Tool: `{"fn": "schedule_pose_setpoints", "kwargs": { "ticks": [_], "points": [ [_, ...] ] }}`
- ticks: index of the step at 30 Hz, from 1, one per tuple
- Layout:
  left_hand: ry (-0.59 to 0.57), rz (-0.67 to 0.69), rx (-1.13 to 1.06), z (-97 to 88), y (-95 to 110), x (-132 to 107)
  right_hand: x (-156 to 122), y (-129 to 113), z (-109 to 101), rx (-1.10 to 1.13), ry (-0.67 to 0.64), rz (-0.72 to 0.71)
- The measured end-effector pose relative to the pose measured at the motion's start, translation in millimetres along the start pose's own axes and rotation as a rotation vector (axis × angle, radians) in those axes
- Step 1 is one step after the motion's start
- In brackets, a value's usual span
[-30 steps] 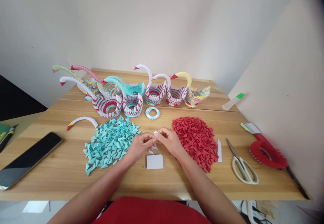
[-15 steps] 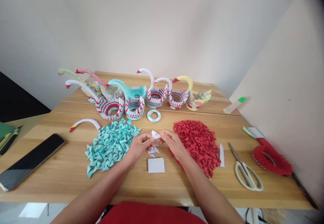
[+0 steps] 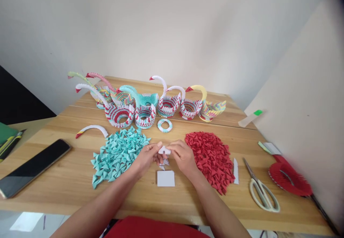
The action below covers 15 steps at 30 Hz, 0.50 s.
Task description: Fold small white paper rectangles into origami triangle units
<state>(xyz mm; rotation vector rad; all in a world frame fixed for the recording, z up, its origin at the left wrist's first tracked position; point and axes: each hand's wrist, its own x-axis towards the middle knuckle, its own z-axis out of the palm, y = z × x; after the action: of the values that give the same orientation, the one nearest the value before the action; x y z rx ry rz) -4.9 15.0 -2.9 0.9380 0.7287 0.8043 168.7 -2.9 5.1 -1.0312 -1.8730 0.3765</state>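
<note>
Between the fingertips of both hands is a small folded piece of white paper (image 3: 164,150). My left hand (image 3: 148,156) pinches its left end, and my right hand (image 3: 182,155) pinches the right end. Just below them lie a few folded white paper pieces (image 3: 164,164), partly covered by the left fingers. Closer to me rests a stack of white paper rectangles (image 3: 166,179). A pile of folded turquoise paper triangles (image 3: 118,155) spreads beside my left hand. Red paper triangles (image 3: 209,159) are heaped beside my right hand.
Several folded-paper swans (image 3: 145,116) stand along the back, with a turquoise-and-white paper ring (image 3: 165,125) before them. A loose white swan neck (image 3: 92,128) and a phone (image 3: 34,166) lie left. Scissors (image 3: 260,191), a red paper piece (image 3: 290,179) and a glue bottle (image 3: 249,119) are right.
The white paper's pointed outline has become a flatter, narrower shape as my fingers shifted on it. Both hands still hold it, and the whole view has tilted slightly.
</note>
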Motion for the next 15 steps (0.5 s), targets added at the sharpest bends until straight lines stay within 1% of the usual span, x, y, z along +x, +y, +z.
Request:
{"fn": "schedule_pose_setpoints", "kwargs": {
  "ticks": [1,3,5,7,9,10,13,15],
  "points": [
    [0.000,0.009,-0.001,-0.5,-0.6,0.2,-0.3,0.4,1.0,-0.004,-0.001,-0.017],
    [0.015,0.029,0.017,-1.1,-1.5,0.4,-1.1,1.0,3.5,0.019,-0.008,0.005],
    [0.046,0.042,0.032,-1.1,-1.4,0.5,-1.9,1.3,5.2,0.070,-0.018,0.101],
    [0.091,0.060,0.033,-0.7,0.2,0.4,-2.2,1.2,5.4,0.118,-0.032,0.243],
    [0.162,0.092,0.037,0.1,2.8,0.0,-2.2,0.5,4.6,0.135,-0.041,0.354],
    [0.206,0.118,0.049,0.6,4.1,-0.3,-2.1,-0.1,4.2,0.134,-0.049,0.383],
    [0.322,0.217,0.141,2.0,6.3,-1.6,-2.0,-2.5,4.5,0.134,-0.104,0.400],
    [0.324,0.260,0.190,3.0,5.4,-2.9,-2.1,-4.6,6.6,0.157,-0.155,0.393]
  ]
}}
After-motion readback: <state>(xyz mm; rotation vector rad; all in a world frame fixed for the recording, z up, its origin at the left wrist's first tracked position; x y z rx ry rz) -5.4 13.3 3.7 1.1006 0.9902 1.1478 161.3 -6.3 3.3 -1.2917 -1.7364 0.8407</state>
